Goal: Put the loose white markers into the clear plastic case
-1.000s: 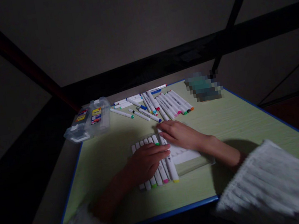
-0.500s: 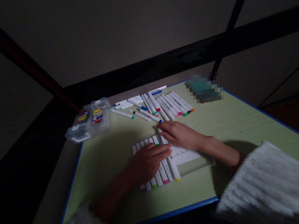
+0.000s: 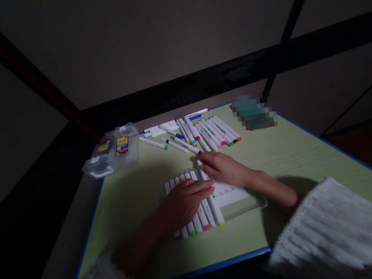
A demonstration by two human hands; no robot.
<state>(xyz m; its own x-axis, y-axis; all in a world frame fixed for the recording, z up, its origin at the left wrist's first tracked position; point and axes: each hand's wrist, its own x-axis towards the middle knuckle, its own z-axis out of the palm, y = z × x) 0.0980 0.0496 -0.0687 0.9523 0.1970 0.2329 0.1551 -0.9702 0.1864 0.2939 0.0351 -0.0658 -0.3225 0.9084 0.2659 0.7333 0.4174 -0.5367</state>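
Note:
A clear flat tray (image 3: 248,205) lies near the front of the pale green table (image 3: 296,151). Several white markers with coloured caps (image 3: 198,221) lie side by side in its left half. My left hand (image 3: 181,201) rests flat on that row, fingers stretched out. My right hand (image 3: 223,169) lies just right of it, fingers flat on the far end of the rightmost marker (image 3: 213,203) in the row. Both sleeves are white and knitted.
Several loose markers (image 3: 206,132) lie scattered at the table's far side. A clear plastic case with a handle (image 3: 113,155) sits at the far left corner. A blurred teal object (image 3: 253,110) lies at the far right. The table has a blue rim.
The rightmost marker's near end has shifted slightly under my right fingers. The view has tilted a little. Both hands stay on the row.

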